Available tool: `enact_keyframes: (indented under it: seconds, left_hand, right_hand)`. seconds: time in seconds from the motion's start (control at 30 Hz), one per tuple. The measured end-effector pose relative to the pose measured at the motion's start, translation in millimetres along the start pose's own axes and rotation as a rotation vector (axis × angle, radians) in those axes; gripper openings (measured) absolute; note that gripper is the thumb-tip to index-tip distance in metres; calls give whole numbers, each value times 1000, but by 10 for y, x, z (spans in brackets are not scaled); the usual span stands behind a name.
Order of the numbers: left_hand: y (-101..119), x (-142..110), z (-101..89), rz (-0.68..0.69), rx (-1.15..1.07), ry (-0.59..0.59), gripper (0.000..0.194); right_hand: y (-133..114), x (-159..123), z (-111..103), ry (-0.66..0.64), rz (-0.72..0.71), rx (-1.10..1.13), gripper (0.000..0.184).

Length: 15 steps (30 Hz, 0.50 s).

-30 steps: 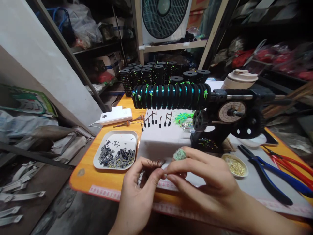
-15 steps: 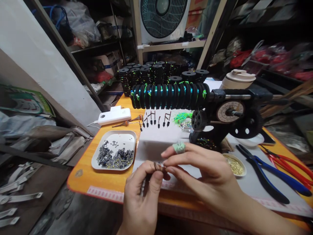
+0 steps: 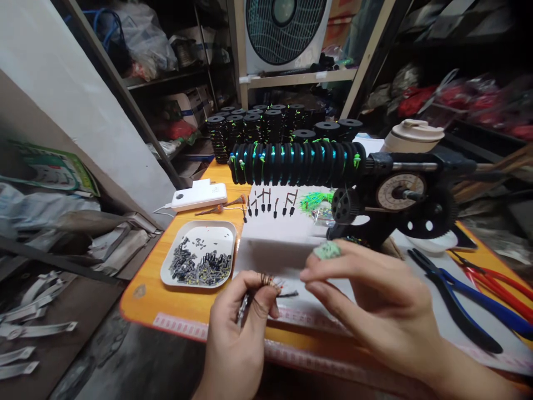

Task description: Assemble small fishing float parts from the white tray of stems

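Note:
Between its thumb and index finger, my left hand (image 3: 241, 322) pinches a small bundle of thin pieces wound in brown strands (image 3: 271, 281). A dark thin stem (image 3: 289, 294) sticks out of it to the right. Something silvery (image 3: 242, 309) shows in the palm of that hand, mostly hidden by the fingers. To the right and apart from the bundle is my right hand (image 3: 370, 289), thumb and index fingertips close together; whatever they may hold is too small to make out. A green wrap (image 3: 327, 250) covers one of its fingers.
A white tray (image 3: 166, 269) of small dark and yellowish parts stands left. Ahead, a winding machine (image 3: 402, 191) carries a row of black spools (image 3: 297, 163). Several small dark-tipped pieces (image 3: 275, 208) lie on white paper. Blue-handled pliers (image 3: 456, 300) and red-handled pliers (image 3: 499, 289) lie right.
My right hand has drawn away from the bundle to the right. With it uncovered, the dark stem and the bundle's end show. My left hand keeps its pinch; the view has shifted slightly.

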<state>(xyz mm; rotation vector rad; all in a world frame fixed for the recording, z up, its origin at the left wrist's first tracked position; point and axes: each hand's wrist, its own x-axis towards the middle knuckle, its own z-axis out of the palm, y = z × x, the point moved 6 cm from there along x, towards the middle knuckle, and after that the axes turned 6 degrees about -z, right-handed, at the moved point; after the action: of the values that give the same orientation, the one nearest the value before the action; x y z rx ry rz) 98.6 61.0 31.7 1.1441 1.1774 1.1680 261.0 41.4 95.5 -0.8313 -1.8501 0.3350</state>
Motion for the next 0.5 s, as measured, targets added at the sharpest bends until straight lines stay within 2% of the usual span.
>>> enact_keyframes:
  seconds: [0.1, 0.27, 0.4, 0.5]
  left_hand:
    - [29, -26, -5, 19, 38, -18, 29]
    - [42, -58, -14, 73, 37, -12, 24]
    - [66, -81, 20, 219, 47, -3, 16]
    - [81, -114, 46, 294, 26, 54, 14]
  right_hand:
    - [54, 28, -29, -18, 22, -121, 14]
    - [72, 45, 36, -106, 71, 20, 11]
    - [49, 26, 69, -85, 102, 33, 11]
    - [40, -7, 96, -73, 116, 39, 10]
